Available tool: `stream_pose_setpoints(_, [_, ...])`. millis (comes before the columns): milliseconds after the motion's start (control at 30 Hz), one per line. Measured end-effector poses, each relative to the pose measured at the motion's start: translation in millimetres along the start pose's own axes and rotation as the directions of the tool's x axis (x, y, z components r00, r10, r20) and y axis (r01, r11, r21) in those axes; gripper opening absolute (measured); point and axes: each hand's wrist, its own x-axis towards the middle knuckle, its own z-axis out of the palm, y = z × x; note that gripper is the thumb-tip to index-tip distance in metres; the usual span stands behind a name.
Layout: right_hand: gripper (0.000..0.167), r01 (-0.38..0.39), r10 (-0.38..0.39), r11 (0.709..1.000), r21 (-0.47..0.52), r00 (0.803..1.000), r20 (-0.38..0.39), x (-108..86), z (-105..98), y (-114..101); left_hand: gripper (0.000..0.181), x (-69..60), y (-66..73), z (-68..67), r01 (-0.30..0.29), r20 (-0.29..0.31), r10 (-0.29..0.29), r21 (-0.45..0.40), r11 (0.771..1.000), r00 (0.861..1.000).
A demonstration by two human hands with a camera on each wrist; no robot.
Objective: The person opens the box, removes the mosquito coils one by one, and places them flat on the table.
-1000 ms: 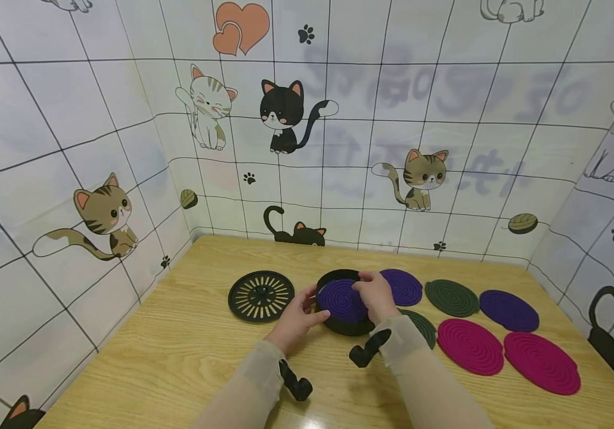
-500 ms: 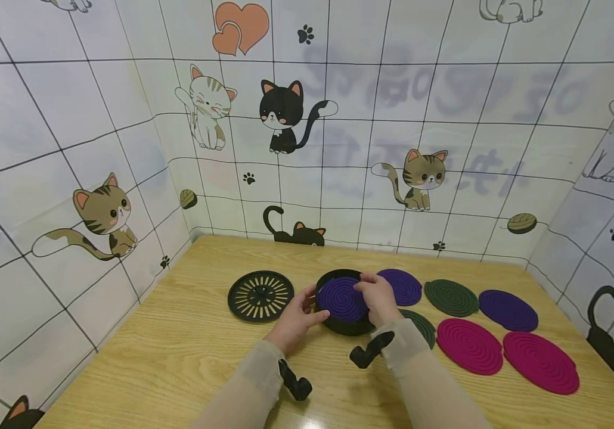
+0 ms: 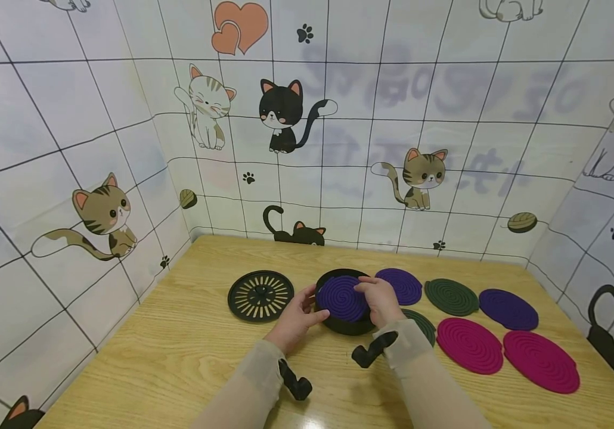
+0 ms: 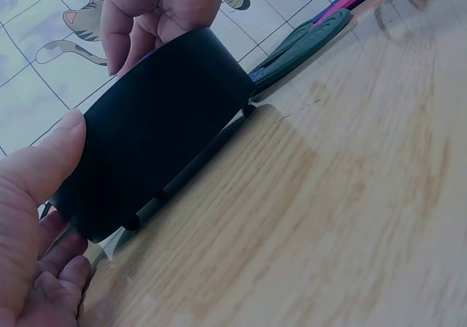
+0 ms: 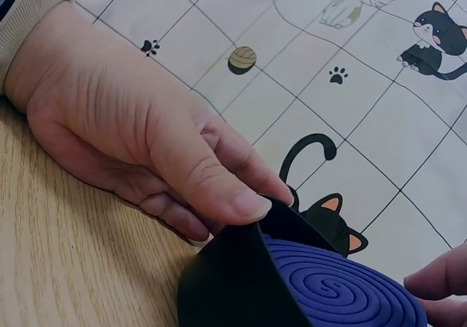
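Observation:
A round black dish (image 3: 344, 327) with short feet stands on the table. In the head view my left hand (image 3: 297, 322) holds its left side; the left wrist view shows the thumb (image 4: 71, 133) against the wall and fingers beneath the edge. A purple spiral mosquito coil (image 3: 341, 298) sits tilted at the dish's mouth, one side above the rim. My right hand (image 3: 380, 298) pinches the coil's right edge. In the right wrist view its fingertips (image 5: 446, 277) touch the coil at the lower right. The dish's inside is mostly hidden under the coil.
A black slotted lid (image 3: 261, 297) lies left of the dish. To the right lie more flat coils: purple (image 3: 400, 286), green (image 3: 451, 297), another purple (image 3: 508, 309), two pink (image 3: 470, 345), and a green one (image 3: 419, 326) partly behind the right wrist. Cat-patterned sheeting (image 3: 350, 196) backs the table.
My right hand has shifted very slightly right, still pinching the purple coil, which has turned a little. My left hand and the dish look unmoved.

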Motion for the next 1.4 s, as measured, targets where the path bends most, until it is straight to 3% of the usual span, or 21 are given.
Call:
stream_pose_setpoints(500, [0.046, 0.038, -0.025, 0.990, -0.134, 0.995, 0.097, -1.5, -9, -3, 0.077, 1.1, -0.9, -0.4, -0.004, 0.005, 0.004, -0.004, 1.000, 1.000])
stream_pose_setpoints(833, [0.049, 0.040, -0.029, 0.996, -0.075, 0.990, 0.141, 3.0, -12, 0, 0.075, 0.3, 0.5, -0.3, 0.001, 0.005, -0.001, -0.001, 1.000, 1.000])
stream_pose_setpoints(1133, [0.049, 0.011, -0.006, 0.999, -0.036, 0.989, 0.150, 4.9, -10, -1, 0.079, 15.8, -26.2, -3.9, 0.006, -0.010, -0.006, 0.009, 1.000, 1.000])
stream_pose_setpoints(1400, [0.052, 0.004, -0.004, 1.000, 0.002, 0.990, 0.143, 5.1, -8, 1, 0.081, 17.5, -30.7, -4.2, 0.012, -0.024, -0.012, 0.034, 0.999, 1.000])
